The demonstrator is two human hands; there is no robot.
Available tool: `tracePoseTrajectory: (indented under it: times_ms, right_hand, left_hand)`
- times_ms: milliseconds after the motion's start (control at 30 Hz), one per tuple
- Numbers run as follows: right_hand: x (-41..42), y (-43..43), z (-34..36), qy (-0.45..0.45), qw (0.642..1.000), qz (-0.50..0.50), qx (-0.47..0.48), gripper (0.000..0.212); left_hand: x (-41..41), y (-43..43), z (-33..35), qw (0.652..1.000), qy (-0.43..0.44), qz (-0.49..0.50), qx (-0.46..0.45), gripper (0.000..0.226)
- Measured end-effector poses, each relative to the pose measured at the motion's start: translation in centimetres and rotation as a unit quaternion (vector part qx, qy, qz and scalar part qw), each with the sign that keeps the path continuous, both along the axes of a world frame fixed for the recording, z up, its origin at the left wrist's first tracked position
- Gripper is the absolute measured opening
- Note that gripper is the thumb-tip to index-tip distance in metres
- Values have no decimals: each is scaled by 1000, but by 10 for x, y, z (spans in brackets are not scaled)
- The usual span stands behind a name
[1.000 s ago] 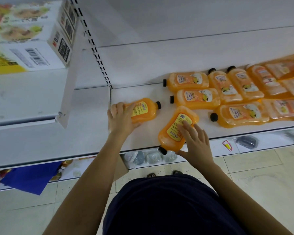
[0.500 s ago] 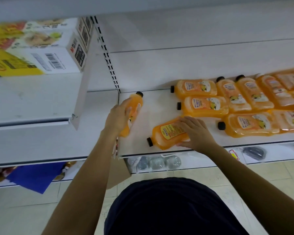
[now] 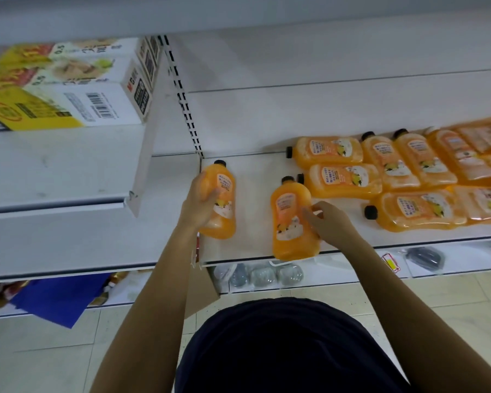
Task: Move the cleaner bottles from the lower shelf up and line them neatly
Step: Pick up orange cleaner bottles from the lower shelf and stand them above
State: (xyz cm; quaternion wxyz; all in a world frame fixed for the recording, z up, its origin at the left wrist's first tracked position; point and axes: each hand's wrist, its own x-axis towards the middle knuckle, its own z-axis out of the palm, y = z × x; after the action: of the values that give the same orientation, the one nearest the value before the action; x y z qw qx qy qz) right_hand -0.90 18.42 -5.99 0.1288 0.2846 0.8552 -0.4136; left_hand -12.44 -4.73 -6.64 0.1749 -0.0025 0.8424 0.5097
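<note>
Two orange cleaner bottles with black caps stand out on the white shelf (image 3: 253, 251). My left hand (image 3: 200, 201) is shut on the left bottle (image 3: 220, 199), which is at the shelf's left end, cap pointing to the back wall. My right hand (image 3: 328, 222) grips the right side of the second bottle (image 3: 291, 219), which has its cap toward the back and its base at the shelf's front edge. Several more orange bottles (image 3: 340, 180) lie flat in a loose cluster to the right.
A slotted upright (image 3: 183, 103) divides the shelving. Yellow and white cartons (image 3: 68, 86) sit on the higher shelf at left. Below are clear bottles (image 3: 262, 275), a blue sheet (image 3: 51, 299) and a tiled floor (image 3: 437, 307).
My right hand has turned its bottle from lying sideways, cap left, to cap toward the back. My left hand has shifted its bottle slightly, still cap to the back.
</note>
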Motion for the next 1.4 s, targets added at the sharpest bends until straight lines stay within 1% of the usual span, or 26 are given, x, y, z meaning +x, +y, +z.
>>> tracePoseTrajectory:
  times_ms: [67, 133, 167, 267, 367, 467, 567, 633, 733, 800, 900, 1000, 1067, 1100, 1167, 1200, 1233, 1267, 1400]
  right_hand:
    - [6, 3, -6, -13, 993, -56, -100, 45]
    - [10, 0, -9, -19, 980, -91, -175, 39]
    - [10, -2, -9, -18, 977, -93, -192, 36]
    - [7, -8, -8, -22, 973, -95, -208, 39]
    - [12, -9, -7, -29, 967, -109, -226, 40]
    - [34, -6, -12, -10, 965, -132, -227, 33]
    - [61, -2, -17, 25, 959, -162, -232, 35]
    - [77, 4, -18, 49, 960, -165, -223, 34]
    - [100, 14, -14, 89, 958, -162, -219, 37]
    - [116, 19, -6, 120, 954, -159, -225, 32]
    - [145, 26, 12, 171, 942, -152, -246, 26]
    - [182, 33, 35, 222, 928, -142, -265, 31]
    - [207, 35, 52, 255, 920, -132, -268, 39]
    - [218, 37, 60, 271, 916, -127, -268, 47]
    - [239, 37, 78, 293, 911, -117, -264, 70]
    - [248, 38, 88, 306, 907, -110, -268, 78]
    - [256, 37, 97, 323, 900, -103, -275, 79]
    - [263, 37, 107, 340, 893, -93, -280, 76]
    - [274, 35, 152, 414, 858, -63, -298, 49]
  left_hand:
    - [13, -2, -4, 998, -29, 35, 45, 54]
    - [21, -2, -4, 996, -55, 59, 47, 53]
    - [22, -2, -3, 994, -74, 70, 43, 54]
    - [22, -3, 1, 989, -112, 93, 27, 54]
    - [29, -6, 0, 989, -105, 102, 28, 50]
    - [40, -9, -3, 982, -114, 137, 62, 50]
    - [56, -12, -4, 970, -115, 166, 134, 34]
    - [69, -13, -2, 965, -100, 180, 159, 32]
    - [88, -13, 5, 961, -68, 198, 180, 41]
    - [104, -12, 13, 957, -51, 201, 203, 40]
    - [137, -10, 30, 947, -28, 202, 248, 38]
    - [178, -7, 50, 939, 6, 199, 280, 37]
    - [207, -4, 67, 936, 32, 185, 298, 40]
    - [220, -4, 77, 935, 50, 176, 303, 40]
    - [245, -3, 97, 930, 94, 164, 316, 39]
    - [257, -3, 109, 926, 117, 161, 322, 38]
    - [267, -3, 121, 922, 138, 156, 326, 37]
    - [276, -4, 133, 918, 159, 152, 331, 37]
    - [296, -6, 183, 890, 241, 151, 357, 35]
